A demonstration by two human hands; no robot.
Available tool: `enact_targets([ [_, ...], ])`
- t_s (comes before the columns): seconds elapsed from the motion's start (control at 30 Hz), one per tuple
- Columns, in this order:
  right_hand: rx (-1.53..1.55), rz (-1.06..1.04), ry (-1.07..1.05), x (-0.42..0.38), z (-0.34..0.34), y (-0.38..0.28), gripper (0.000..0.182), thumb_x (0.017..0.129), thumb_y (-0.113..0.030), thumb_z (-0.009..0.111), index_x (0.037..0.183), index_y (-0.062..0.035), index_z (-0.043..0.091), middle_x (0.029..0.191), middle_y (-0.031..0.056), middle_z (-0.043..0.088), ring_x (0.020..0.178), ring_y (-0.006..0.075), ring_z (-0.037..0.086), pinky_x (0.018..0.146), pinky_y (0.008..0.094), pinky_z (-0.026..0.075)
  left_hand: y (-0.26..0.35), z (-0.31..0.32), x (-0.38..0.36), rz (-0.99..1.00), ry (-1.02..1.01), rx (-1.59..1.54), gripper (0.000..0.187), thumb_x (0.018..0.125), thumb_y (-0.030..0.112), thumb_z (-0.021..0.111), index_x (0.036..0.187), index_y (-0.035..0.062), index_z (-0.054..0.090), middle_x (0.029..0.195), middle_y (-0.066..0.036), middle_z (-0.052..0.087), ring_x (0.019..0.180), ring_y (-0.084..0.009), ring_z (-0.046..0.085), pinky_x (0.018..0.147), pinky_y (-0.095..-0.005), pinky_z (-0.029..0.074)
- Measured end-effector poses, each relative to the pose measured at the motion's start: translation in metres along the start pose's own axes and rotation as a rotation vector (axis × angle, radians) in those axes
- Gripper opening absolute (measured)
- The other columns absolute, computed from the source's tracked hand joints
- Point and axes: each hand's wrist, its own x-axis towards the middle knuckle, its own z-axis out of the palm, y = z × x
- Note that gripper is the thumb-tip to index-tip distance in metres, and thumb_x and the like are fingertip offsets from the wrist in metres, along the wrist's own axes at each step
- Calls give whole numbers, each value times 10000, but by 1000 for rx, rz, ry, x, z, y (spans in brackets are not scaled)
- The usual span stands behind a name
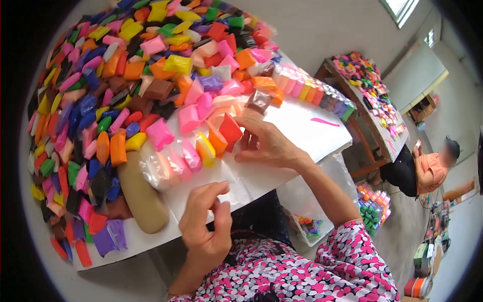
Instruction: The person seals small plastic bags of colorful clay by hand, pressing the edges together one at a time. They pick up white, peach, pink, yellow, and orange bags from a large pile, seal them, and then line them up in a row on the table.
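My right hand (pixel 264 143) is at the end of a short row of wrapped packets, its fingers around the edge of a red packet (pixel 230 129). In that row, an orange packet (pixel 216 138), a yellow packet (pixel 205 149) and pink packets (pixel 190 155) stand side by side. My left hand (pixel 206 219) hovers near the table's front edge, fingers curled and apart, with nothing in it. Left of the row lies a long tan object (pixel 143 194). A brown packet (pixel 259 100) lies just beyond my right hand.
A large heap of coloured packets (pixel 95 100) covers the table's left and back. A packed row (pixel 312 90) lies at the back right, near a pink strip (pixel 325 122). A white basket (pixel 309 226) stands below. A person (pixel 427 168) sits by another table (pixel 359 95).
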Motion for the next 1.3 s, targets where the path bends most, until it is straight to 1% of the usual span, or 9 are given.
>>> enact_targets([
  [0.17,74,33,179,-30,-25,-14,649,775,-75,768,1365,-38,502,1248,78,619,770,85,599,601,214,496,33,-34,20,245,109,-106,630,951,428,487,1304,-91,431,1179,-232,584,844,-209,547,792,-338,454],
  [0.27,133,-15,342,-43,-46,-38,566,817,-49,734,1344,-47,527,1199,77,648,765,52,580,632,196,490,54,-43,26,419,389,-206,747,943,485,477,1421,-65,309,1302,-305,499,982,-268,543,883,-363,422],
  [0.33,150,2,366,-45,-61,-52,489,838,-55,715,1303,-39,563,1142,93,672,742,54,582,647,198,497,76,-36,29,409,740,-151,774,934,483,490,1446,-60,284,1361,-331,448,1055,-297,531,919,-374,404],
  [0.5,20,228,249,-42,-43,-24,565,780,-173,795,1281,-26,580,1179,91,645,823,102,602,729,262,520,65,-61,35,443,88,-269,656,934,367,471,1403,-78,361,1349,-300,486,1174,-326,525,999,-383,395],
  [0.63,-340,-52,137,-23,-14,7,665,714,-168,763,1325,-63,523,1272,127,566,1138,305,520,999,410,425,50,-30,47,339,262,136,448,910,159,489,1288,-82,503,1277,-229,570,1161,-277,556,1014,-372,403],
  [0.83,-444,-34,-127,6,-16,2,589,710,-129,756,1272,-108,580,1349,100,538,1273,282,454,1111,412,342,13,-25,69,319,183,312,300,889,63,603,1181,-8,599,1120,-143,645,1000,-283,595,882,-356,451],
  [0.97,-546,-73,-182,10,-22,-4,565,704,-244,744,1222,-77,595,1129,135,547,1163,297,471,976,417,381,4,-27,67,197,163,322,280,889,94,625,1158,15,621,1097,-137,651,994,-289,599,886,-355,450],
  [1.17,-736,-64,-207,18,-26,-24,470,681,-202,733,1120,-73,624,1080,133,536,1119,288,504,874,415,413,-4,-35,58,97,124,335,261,954,84,552,1195,1,609,1191,-84,624,1091,-159,567,981,-304,413],
  [1.3,-827,-259,-169,27,-21,-27,461,678,-164,721,1115,-65,617,1057,129,548,1078,291,549,807,391,447,-8,-39,51,89,254,239,219,901,68,596,1104,1,644,1104,-122,663,1041,-230,598,875,-339,464],
])
